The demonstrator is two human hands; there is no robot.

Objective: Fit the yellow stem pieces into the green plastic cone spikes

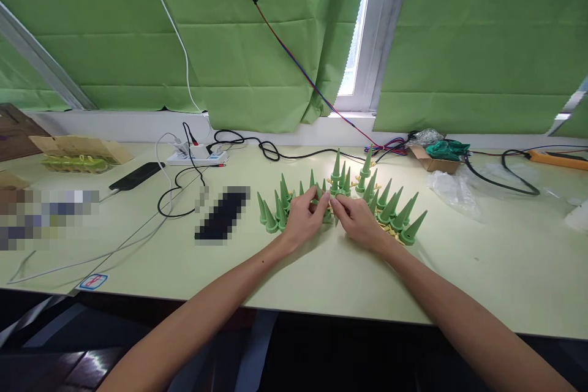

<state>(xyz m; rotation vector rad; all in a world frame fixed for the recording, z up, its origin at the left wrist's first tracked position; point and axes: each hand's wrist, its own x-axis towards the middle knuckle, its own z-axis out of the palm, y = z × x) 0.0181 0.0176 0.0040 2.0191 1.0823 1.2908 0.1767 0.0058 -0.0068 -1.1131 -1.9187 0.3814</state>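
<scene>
Near the middle of the table my left hand is closed, its fingers wrapped round a green cone that shows partly between them. Beside it, my right hand has thumb and fingers pinched together, almost touching the left fingertips. What lies in that pinch is too small and too hidden to name. Several green cones with round bases stand left of my hands, behind them and to the right. Small yellow pieces lie scattered among the right-hand cones.
A power strip with black and white cables sits at the back left, near a black power bank-like slab. Pixelated dark object lies left of the cones. Back right are a small cardboard box and clear plastic.
</scene>
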